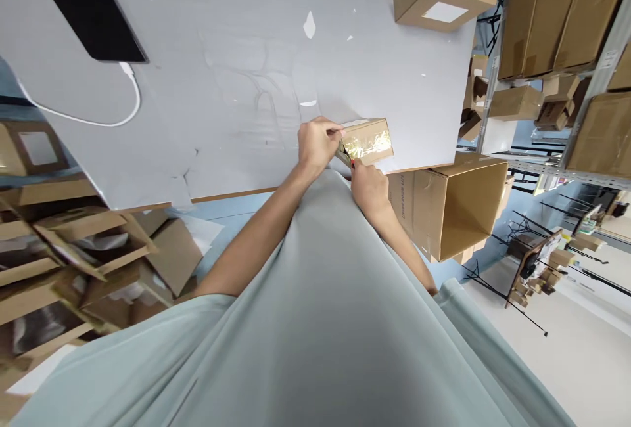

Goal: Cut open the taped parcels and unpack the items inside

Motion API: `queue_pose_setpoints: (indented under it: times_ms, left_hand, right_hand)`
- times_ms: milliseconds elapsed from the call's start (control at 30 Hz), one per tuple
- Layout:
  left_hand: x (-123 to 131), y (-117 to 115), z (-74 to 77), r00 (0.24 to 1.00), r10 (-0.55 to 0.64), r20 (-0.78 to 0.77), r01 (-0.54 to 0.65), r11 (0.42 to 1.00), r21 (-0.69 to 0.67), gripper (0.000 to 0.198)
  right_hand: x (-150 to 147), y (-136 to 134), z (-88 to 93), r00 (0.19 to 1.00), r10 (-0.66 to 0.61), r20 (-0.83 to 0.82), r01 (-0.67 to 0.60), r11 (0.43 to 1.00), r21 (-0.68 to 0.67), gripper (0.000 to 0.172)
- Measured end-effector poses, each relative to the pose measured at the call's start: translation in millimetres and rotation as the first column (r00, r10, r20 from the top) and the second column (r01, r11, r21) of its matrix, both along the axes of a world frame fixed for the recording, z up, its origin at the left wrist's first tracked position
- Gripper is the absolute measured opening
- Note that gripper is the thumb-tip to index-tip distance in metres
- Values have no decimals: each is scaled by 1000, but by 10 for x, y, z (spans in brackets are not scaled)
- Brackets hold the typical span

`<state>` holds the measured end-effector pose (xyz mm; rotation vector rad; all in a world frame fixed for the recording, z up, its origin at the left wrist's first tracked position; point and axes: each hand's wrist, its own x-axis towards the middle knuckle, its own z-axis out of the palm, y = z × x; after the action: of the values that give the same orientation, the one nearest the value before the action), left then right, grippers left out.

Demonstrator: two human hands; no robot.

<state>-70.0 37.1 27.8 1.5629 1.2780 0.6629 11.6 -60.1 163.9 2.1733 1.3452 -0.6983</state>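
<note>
Small taped cardboard box [371, 140] at the tabletop's [246, 52] near edge; left hand [318, 144] clamped on its 9 o'clock end, right hand [369, 187] at 6 o'clock pinching a small red tool [351, 161]; probably light and stiff with slick tape, so best gripped by the bare cardboard ends.

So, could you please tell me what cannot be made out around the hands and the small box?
Head view: red tool, held by the right hand, too small and finger-covered to identify.
Head view: small taped box, near end hidden by the left hand.
Head view: black device, cut off by the top edge.
</note>
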Motion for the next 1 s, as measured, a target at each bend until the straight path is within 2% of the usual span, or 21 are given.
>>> queue_pose_setpoints:
  times_ms: [200, 333, 467, 600, 700, 833, 900, 1000]
  left_hand:
    - [2, -62, 28, 999, 17, -33, -16, 1000, 20, 16]
    - [-11, -24, -1, 997, 42, -59, -40, 999, 36, 16]
    - [-50, -14, 10, 996, 31, -84, -26, 998, 50, 21]
    - [3, -118, 147, 988, 26, -149, 0, 986, 169, 32]
    - [163, -242, 269, 971, -113, -211, 172, 944, 283, 38]
    - [389, -348, 301, 865, -401, -302, 486, 821, 301, 42]
    - [437, -357, 257, 820, -464, -336, 557, 783, 278, 46]
    - [435, -336, 173, 798, -480, -364, 581, 773, 254, 42]
  right_hand:
    - [73, -77, -84, 998, 24, -64, -25, 1000, -11, 43]
    - [167, -269, 38, 992, 4, -126, -7, 1000, -27, 43]
    - [506, -496, 212, 977, -98, -192, 120, 987, 107, 42]
    - [1012, -511, 139, 951, -227, -209, 284, 909, 306, 44]
    - [1311, -434, -2, 932, -261, -251, 343, 859, 381, 45]
    - [1491, -368, -130, 920, -234, -314, 347, 860, 374, 44]
    - [1513, -351, -164, 918, -211, -336, 331, 874, 355, 43]
    - [1508, -311, -194, 911, -165, -377, 296, 899, 323, 42]
